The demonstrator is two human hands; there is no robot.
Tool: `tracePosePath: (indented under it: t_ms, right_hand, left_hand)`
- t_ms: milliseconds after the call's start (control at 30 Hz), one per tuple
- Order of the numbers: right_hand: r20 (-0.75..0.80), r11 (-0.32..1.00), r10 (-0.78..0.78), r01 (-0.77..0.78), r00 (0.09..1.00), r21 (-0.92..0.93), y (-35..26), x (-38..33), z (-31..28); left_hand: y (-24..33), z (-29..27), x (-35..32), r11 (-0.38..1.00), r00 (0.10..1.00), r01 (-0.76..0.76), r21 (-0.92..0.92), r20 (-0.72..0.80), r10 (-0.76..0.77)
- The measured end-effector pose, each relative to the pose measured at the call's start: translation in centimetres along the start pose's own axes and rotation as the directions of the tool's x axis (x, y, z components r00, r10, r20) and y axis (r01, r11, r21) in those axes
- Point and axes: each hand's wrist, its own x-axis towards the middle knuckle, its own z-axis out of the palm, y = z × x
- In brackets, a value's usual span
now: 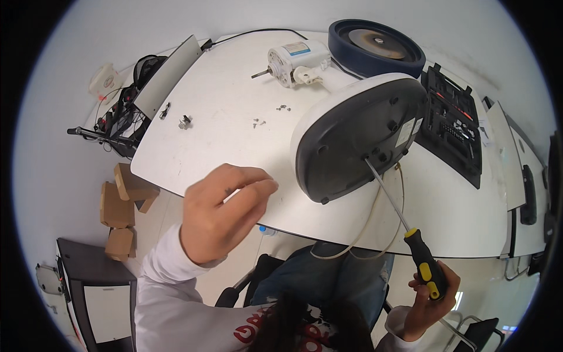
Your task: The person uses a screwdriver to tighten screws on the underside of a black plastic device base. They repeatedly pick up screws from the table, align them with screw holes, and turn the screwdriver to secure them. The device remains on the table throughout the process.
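Observation:
A fan base with a white rim and black underside lies tipped on its side on the white table, its bottom turned toward me. My right hand grips the black-and-yellow handle of a screwdriver. The long shaft slants up and left, its tip at a hole in the base's underside. Over the table's front edge, left of the base, my left hand is raised in a pinch, fingertips close together. Anything small between them cannot be made out. A white motor with a metal shaft is behind the base.
Small screws lie left of the base. A dark blue round part stands at the back. An opened black tool case sits at the right. A pale cable loops over the front edge. Cardboard boxes stand at left.

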Motion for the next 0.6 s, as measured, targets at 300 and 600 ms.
tracePosePath:
  t_ms: [300,600]
  right_hand:
    - [-0.185,0.993,0.009,0.013,0.983,0.119,0.1,-1.2,0.1]
    - [-0.196,0.900,0.219,-0.121,0.956,0.418,2.8,-2.1,-3.5]
  left_hand:
    - [3.8,5.3,-0.7,0.710,0.935,0.300,-0.638,0.049,-0.350]
    - [5.9,8.2,0.6,0.409,0.870,0.351,-0.843,0.131,-0.476]
